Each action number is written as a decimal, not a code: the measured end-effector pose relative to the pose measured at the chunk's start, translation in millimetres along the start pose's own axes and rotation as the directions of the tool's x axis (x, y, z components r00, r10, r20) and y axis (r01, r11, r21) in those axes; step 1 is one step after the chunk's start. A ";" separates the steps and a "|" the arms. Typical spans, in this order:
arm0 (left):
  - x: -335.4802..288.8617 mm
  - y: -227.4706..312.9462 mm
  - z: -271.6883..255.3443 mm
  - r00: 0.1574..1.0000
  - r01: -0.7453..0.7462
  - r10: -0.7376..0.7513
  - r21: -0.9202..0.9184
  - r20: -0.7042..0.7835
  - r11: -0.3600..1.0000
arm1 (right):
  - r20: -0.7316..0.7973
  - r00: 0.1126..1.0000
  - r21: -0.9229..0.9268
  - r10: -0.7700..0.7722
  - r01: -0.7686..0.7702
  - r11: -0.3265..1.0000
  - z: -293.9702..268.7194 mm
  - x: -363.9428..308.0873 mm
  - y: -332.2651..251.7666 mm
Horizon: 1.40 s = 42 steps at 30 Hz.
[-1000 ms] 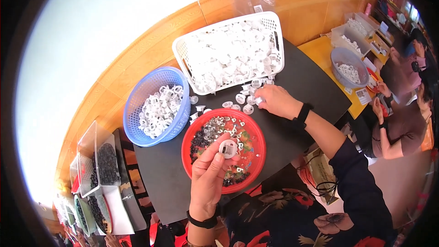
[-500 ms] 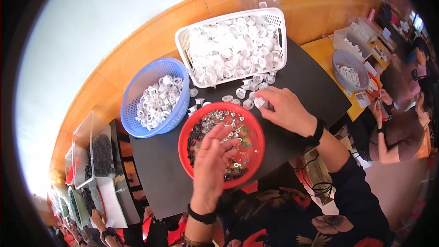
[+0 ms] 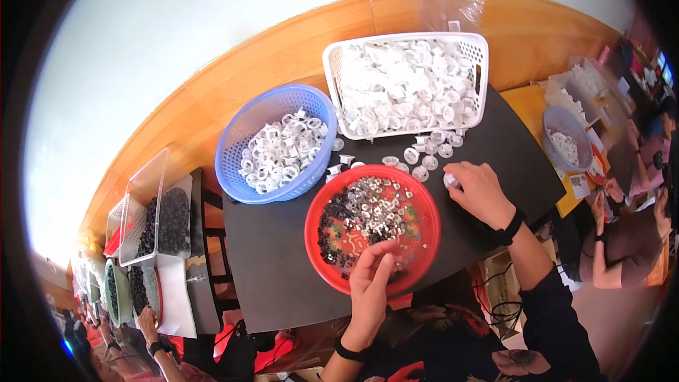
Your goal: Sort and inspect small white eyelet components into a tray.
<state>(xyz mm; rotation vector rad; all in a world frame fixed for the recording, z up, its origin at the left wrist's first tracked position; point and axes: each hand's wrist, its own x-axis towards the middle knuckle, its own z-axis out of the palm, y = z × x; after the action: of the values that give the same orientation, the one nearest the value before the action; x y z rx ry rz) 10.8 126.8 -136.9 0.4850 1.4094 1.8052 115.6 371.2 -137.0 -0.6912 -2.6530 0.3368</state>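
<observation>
A red round tray [image 3: 433,223] in front of me holds many small metal pieces [image 3: 382,205] and small black parts [image 3: 332,230]. Over its near edge is my left hand [image 3: 369,286], thumb and fingers drawn together; whether anything small sits between them I cannot make out. To the right of the tray, just above the dark table, my right hand [image 3: 484,194] pinches a white round plastic part [image 3: 450,180]. Several similar white parts [image 3: 429,163] lie loose beyond the tray, close to the right hand.
A blue perforated basket [image 3: 230,159] and a white rectangular basket [image 3: 336,74], both with white plastic parts, stand behind the tray on the dark table [image 3: 269,262]. Clear bins [image 3: 127,240] with black parts are at left. Other people work at both sides; a yellow table [image 3: 520,102] stands right.
My left hand has drawn back from above the tray's middle toward its near edge, its fingers closing in. My right hand has lifted the white part away from the loose group. The view has shifted.
</observation>
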 end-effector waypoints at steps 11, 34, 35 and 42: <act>-11.8 -15.5 -72.9 0.672 -0.419 0.535 0.333 -0.513 0.845 | -0.057 0.902 -0.066 -0.428 0.424 0.903 -41.2 151.4 -92.8; -13.3 -2.4 -85.2 0.774 -0.322 0.468 0.371 -0.426 0.871 | 0.627 0.666 -0.305 -0.403 0.686 0.661 112.9 345.4 -182.0; -13.0 -2.6 -85.0 0.776 -0.329 0.466 0.358 -0.424 0.874 | 0.638 0.661 -0.289 -0.394 0.681 0.673 108.7 345.2 -181.5; -12.2 -2.5 -82.8 0.767 -0.339 0.491 0.389 -0.413 0.857 | 0.559 0.642 0.155 -0.525 0.541 0.827 78.1 353.6 -144.0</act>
<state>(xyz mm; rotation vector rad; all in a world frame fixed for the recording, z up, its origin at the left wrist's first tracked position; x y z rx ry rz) -39.0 64.8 -163.1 0.5406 2.0857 2.1975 -262.8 418.1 -56.5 0.2946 -3.2750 0.3828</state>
